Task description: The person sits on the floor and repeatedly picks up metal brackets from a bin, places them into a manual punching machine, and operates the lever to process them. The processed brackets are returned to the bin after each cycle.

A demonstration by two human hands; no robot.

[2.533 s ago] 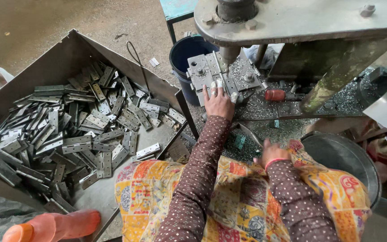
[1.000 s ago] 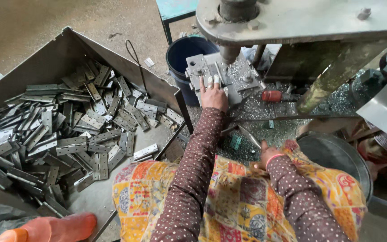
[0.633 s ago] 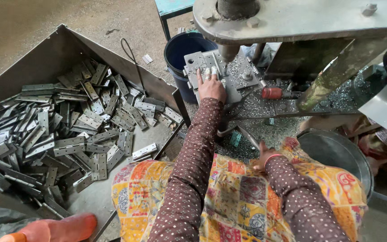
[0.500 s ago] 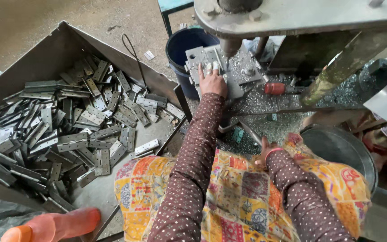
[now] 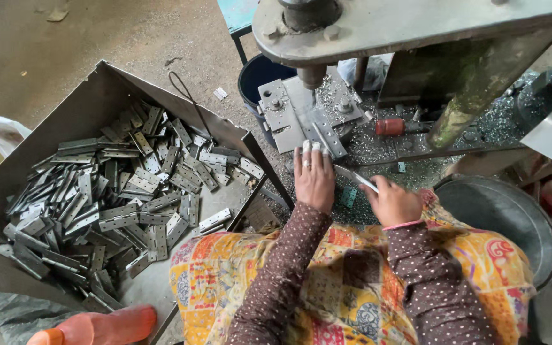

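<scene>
Left hand (image 5: 314, 179): flat, fingers straight, tips touching the metal block (image 5: 298, 118) under the press.
Right hand (image 5: 392, 201): fingers closed on a thin metal strip (image 5: 356, 179), beside the left hand.
Box (image 5: 91, 102): full of grey hinges (image 5: 116, 198), left.

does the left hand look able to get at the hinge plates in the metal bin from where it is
Probably yes: the left hand rests by the press die, the hinge plates lie uncovered in the open-topped metal bin beside it, nothing between.

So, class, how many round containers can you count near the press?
2: a dark blue bucket on the floor behind the press, and a grey metal basin beside the right hand. Others may be hidden.
</scene>
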